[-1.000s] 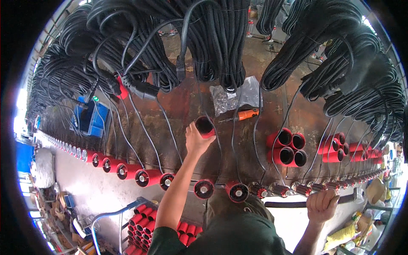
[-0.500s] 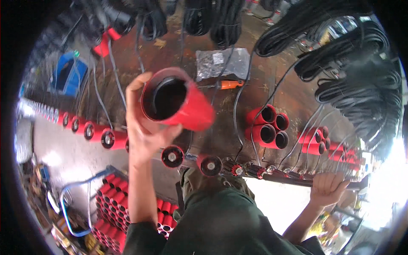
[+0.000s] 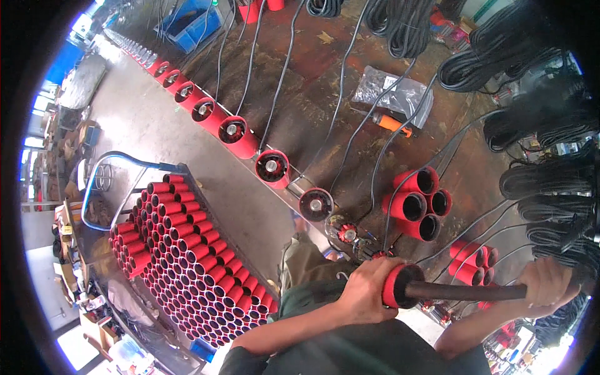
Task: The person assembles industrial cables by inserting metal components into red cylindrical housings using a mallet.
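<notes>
In the head view, at lower centre, a red tube (image 3: 396, 285) is gripped in the curled fingers of the left hand (image 3: 365, 292), while a dark rod (image 3: 465, 291), clasped by the right hand (image 3: 547, 282), is entered into its mouth. A row of fitted tubes (image 3: 237, 134) is seen at upper left; many stacked tubes (image 3: 187, 256) on the cart remain unassembled.

centre-left: bare grey bench strip (image 3: 187, 169) open to a hand | lower left: cart of stacked red tubes (image 3: 187, 262) blocks | diagonal: row of red capped cylinders (image 3: 272, 169) fences the bench edge | centre right: red tube cluster (image 3: 419, 203) and black cables (image 3: 350, 81) crowd the surface | right edge: cable coils (image 3: 550, 175) close it off
</notes>
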### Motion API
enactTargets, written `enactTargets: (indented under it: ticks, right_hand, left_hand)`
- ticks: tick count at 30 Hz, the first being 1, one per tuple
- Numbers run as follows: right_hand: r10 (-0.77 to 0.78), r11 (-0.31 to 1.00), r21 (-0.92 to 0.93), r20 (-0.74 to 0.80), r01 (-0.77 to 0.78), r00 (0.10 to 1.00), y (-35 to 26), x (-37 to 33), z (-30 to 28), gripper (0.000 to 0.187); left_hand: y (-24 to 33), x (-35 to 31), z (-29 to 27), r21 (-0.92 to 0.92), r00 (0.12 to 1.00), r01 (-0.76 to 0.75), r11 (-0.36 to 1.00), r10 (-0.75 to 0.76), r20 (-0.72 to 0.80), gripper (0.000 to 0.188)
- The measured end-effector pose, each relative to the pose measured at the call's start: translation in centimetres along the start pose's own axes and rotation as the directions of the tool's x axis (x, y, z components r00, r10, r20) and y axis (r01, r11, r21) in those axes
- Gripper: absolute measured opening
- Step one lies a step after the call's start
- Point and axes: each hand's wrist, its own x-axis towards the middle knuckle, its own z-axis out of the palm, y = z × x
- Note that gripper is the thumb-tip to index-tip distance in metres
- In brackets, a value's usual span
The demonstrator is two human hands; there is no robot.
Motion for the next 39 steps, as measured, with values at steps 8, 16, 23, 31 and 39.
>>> enactTargets:
  ticks: [8, 16, 23, 31, 39]
  right_hand:
    - [0.146, 0.975, -0.196, 0.212, -0.105, 0.966, 8.4, 3.0, 2.3, 0.049]
    - [0.495, 0.793, -0.516, 0.233, -0.325, 0.837, 17.6, 2.6, -0.9, 0.031]
    - [0.684, 0.629, -0.589, 0.109, -0.507, 0.721, 20.6, 0.4, -3.8, 0.03]
    - [0.672, 0.564, -0.73, 0.136, -0.385, 0.728, 19.6, 2.0, -3.0, 0.021]
    - [0.691, 0.476, -0.773, 0.033, -0.42, 0.722, 19.5, 1.4, -3.0, 0.03]
  left_hand:
    - [-0.1, 3.6, -2.9, 0.151, 0.93, -0.275, 0.95, 0.302, -0.209, 0.074]
    - [-1.2, 4.0, -3.7, -0.043, 0.972, -0.126, 0.991, 0.115, -0.207, 0.085]
    - [-3.4, 2.3, -1.7, -0.522, 0.945, 0.148, 0.84, -0.277, -0.177, 0.068]
    - [-7.9, 3.0, -1.7, -0.429, 0.958, 0.091, 0.899, -0.196, -0.208, 0.079]
    - [-7.2, 4.3, -1.0, -0.35, 0.917, 0.141, 0.926, -0.255, -0.305, 0.089]
